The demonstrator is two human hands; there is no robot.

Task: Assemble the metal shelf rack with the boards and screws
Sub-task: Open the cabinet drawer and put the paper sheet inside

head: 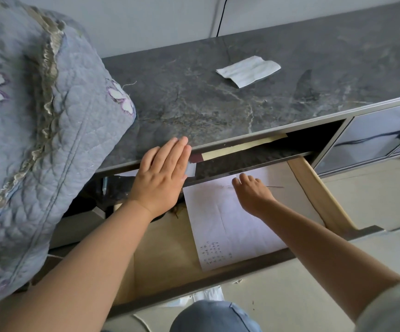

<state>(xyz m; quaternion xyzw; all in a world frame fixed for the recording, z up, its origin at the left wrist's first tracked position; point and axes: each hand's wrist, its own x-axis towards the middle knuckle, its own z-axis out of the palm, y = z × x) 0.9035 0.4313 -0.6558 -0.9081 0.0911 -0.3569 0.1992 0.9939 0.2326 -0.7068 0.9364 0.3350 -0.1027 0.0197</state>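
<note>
A wooden drawer (pixel 318 197) stands pulled out of a dark marble-topped cabinet (pixel 218 99). My left hand (pixel 163 176) lies flat with straight fingers on the cabinet's front edge, above the drawer. My right hand (pixel 251 192) reaches into the drawer, fingers loosely bent toward the back, resting on a white sheet of paper (pixel 227 226) with small printed marks. Whether it holds anything I cannot see. A thin dark pin-like item (pixel 274 187) lies beside its fingers. No shelf rack, boards or screws are in view.
A quilted blue blanket (pixel 38 130) is piled on the cabinet's left end. A folded white paper (pixel 249 70) lies on the top. A yellow strip (pixel 242 147) sits in the gap under the top. My knee (pixel 213 317) is below the drawer front.
</note>
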